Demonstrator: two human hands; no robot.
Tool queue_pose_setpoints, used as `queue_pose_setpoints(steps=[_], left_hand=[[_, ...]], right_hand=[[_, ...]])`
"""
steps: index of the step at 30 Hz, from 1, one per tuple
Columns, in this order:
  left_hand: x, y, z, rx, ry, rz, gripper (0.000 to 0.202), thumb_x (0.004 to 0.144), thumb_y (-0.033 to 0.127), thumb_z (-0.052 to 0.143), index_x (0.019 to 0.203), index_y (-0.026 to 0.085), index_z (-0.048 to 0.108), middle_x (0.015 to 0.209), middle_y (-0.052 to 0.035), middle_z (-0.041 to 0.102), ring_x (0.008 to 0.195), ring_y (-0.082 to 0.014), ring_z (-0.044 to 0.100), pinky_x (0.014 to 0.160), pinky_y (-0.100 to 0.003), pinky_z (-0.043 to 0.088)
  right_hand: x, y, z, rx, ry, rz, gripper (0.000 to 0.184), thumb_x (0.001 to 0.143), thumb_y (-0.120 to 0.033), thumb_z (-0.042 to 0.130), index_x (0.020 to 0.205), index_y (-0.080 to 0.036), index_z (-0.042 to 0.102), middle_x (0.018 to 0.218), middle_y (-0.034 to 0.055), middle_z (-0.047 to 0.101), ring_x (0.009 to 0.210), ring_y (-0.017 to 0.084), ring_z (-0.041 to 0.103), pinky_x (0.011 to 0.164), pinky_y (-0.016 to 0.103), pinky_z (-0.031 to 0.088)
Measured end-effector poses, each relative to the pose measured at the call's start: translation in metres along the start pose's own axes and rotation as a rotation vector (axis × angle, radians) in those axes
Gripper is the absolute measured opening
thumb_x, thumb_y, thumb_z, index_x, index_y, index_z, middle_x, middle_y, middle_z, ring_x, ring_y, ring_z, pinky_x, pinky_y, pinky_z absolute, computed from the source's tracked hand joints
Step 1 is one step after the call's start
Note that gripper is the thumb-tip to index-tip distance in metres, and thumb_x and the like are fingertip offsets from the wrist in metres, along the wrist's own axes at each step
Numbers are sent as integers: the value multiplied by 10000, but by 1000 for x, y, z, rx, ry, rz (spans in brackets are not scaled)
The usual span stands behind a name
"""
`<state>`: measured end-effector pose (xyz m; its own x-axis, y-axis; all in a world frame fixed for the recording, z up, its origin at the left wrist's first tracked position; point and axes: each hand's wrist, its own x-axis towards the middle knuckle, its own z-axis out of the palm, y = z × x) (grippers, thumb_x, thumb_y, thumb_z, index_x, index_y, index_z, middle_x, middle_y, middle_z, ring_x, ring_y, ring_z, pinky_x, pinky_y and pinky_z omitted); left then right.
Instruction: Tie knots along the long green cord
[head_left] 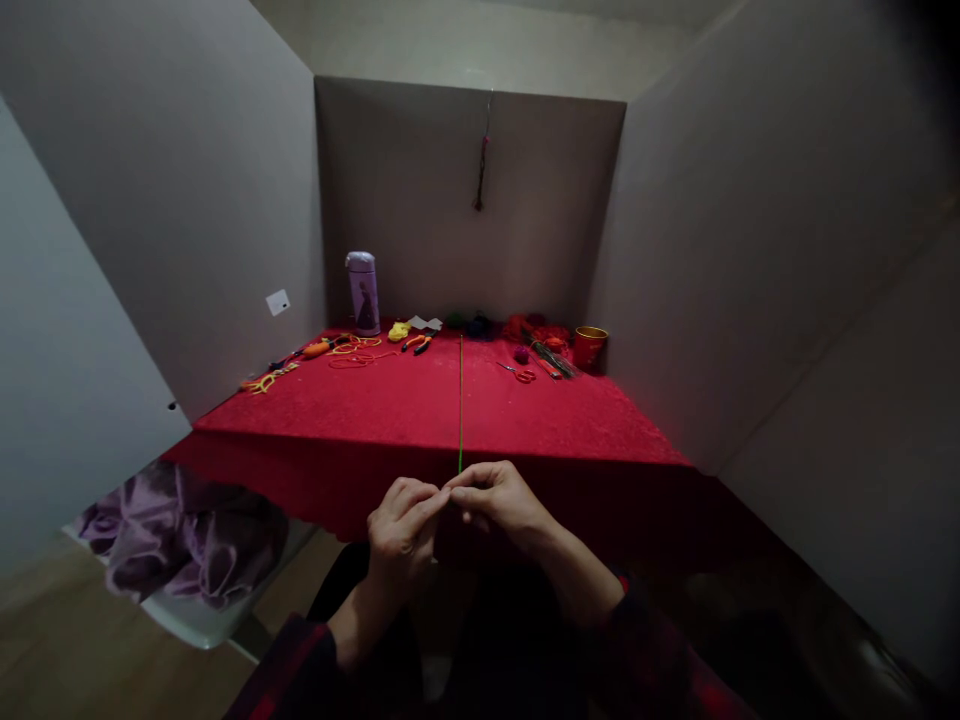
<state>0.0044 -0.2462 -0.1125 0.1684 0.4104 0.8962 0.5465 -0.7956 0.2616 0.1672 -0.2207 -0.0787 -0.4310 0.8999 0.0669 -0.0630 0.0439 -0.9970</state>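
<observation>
A thin green cord (pixel 460 420) runs straight from the far part of the table down to my fingers, past the front edge. My left hand (pixel 403 525) is closed, its thumb and forefinger pinching at the cord's near end. Against those fingertips, my right hand (pixel 504 503) pinches the same spot, with thumb and forefinger pressed together. Both hands are just in front of the table edge, above my lap. The fingers cover the cord's near end, so the exact grip and any knot there are hidden.
On the red tablecloth (pixel 375 405) lie red-handled scissors (pixel 523 376), pliers (pixel 420 343), yellow yarn (pixel 399 331) and red yarn (pixel 551 336). A purple bottle (pixel 364 295) and a red cup (pixel 590 347) stand behind. Grey panels (pixel 472 250) enclose the table. Purple cloth (pixel 202 535) covers a stool.
</observation>
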Motion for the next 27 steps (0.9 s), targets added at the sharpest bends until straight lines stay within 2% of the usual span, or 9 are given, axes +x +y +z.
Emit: queue_pose_setpoints(steps=[3,6,11,13,15,17,19,23,27], left_hand=[[8,-2,0,-89,-23,34,247,810,72,539,976,227,634,798,-24,621,757,-144,541,667,-287,473],[14,-3,0,-131,-104,18,224,808,64,531,943,214,629,787,-22,625,756,-141,535,682,-287,465],[14,-1,0,-150,-154,-4,182,793,78,542,912,200,607,767,-24,614,750,-148,524,685,-296,456],[13,3,1,-162,-150,-54,156,790,91,548,891,195,605,755,-22,609,743,-147,529,686,-297,456],[11,8,1,-178,-122,-143,115,788,110,553,849,191,609,741,-20,600,730,-147,539,672,-286,455],[8,14,0,-190,-91,-240,77,787,132,558,799,186,611,723,-17,587,709,-144,544,647,-271,450],[5,19,-1,-206,-81,-320,56,787,153,565,767,184,607,709,-11,575,690,-138,541,628,-257,441],[0,27,-2,-286,-114,-449,45,786,185,577,747,175,597,702,-2,561,672,-126,538,615,-237,434],[-1,30,-2,-391,-119,-569,72,792,210,573,737,167,592,702,1,549,663,-120,537,602,-221,434]], right_hand=[[0,0,-7,122,-87,48,247,674,-300,712,834,-114,684,583,-15,564,432,46,434,406,166,307],[0,2,-10,215,-115,81,270,647,-254,737,877,-126,674,643,-17,556,473,39,446,426,155,313],[1,9,-10,245,-103,73,292,646,-268,740,885,-122,657,640,-23,542,460,35,427,420,157,306],[-2,10,-8,189,-31,45,306,673,-305,716,908,-122,646,626,-19,546,452,50,426,406,169,306],[-11,9,-2,65,184,-56,293,739,-335,655,950,-132,632,632,-6,558,490,82,465,421,190,342],[-25,8,7,-117,461,-239,224,809,-320,580,951,-151,622,724,28,588,622,125,534,519,231,424],[-41,8,19,-301,600,-427,130,846,-261,535,890,-170,617,837,54,591,766,154,555,661,273,460],[-62,14,39,-512,461,-574,124,859,-143,481,884,-179,597,825,52,568,762,155,553,684,280,460],[-62,22,45,-571,479,-601,153,858,-106,457,914,-176,581,824,55,583,753,156,566,679,281,466]])
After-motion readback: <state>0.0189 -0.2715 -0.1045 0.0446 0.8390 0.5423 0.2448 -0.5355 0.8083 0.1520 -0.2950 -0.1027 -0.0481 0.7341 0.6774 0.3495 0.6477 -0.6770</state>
